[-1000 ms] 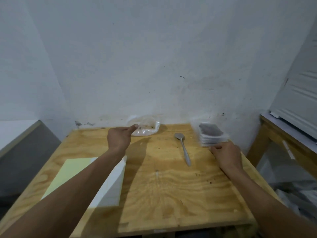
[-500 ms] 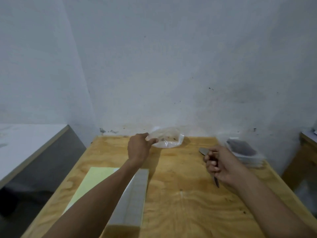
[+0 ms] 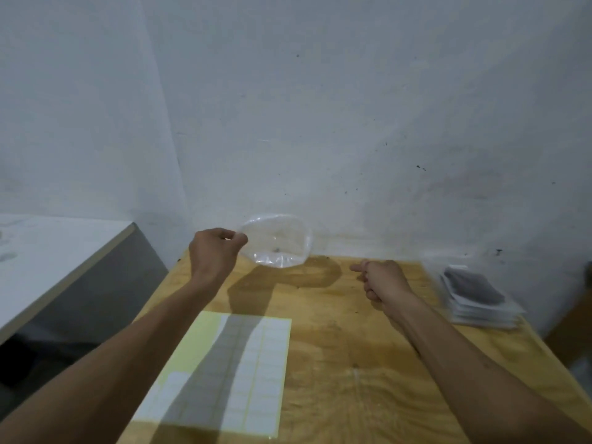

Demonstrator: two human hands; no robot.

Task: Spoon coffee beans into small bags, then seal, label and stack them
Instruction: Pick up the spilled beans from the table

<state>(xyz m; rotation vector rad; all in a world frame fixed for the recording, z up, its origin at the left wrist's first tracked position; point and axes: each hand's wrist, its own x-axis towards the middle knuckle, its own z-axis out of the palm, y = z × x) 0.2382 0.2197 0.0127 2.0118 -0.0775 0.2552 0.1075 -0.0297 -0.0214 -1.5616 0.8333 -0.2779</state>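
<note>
My left hand (image 3: 215, 251) pinches the rim of a clear plastic bag (image 3: 278, 241) and holds it up above the far edge of the wooden table (image 3: 352, 395). A few dark bits lie at the bag's bottom. My right hand (image 3: 382, 281) hovers over the table to the right of the bag, its fingers curled into a fist. The spoon it gripped a moment ago is hidden in that fist and no longer lies on the table. A stack of small filled bags (image 3: 477, 296) with dark contents sits at the table's right edge.
A sheet of white labels on yellow backing (image 3: 224, 373) lies at the table's front left, partly shaded by my left arm. A white counter (image 3: 48, 251) stands to the left. The wall is close behind the table. Another wooden piece (image 3: 570, 331) stands at the right.
My left hand has lifted the clear bag off the table. My right hand left the stack, picked up the spoon and carried it towards the bag. The view shifted left.
</note>
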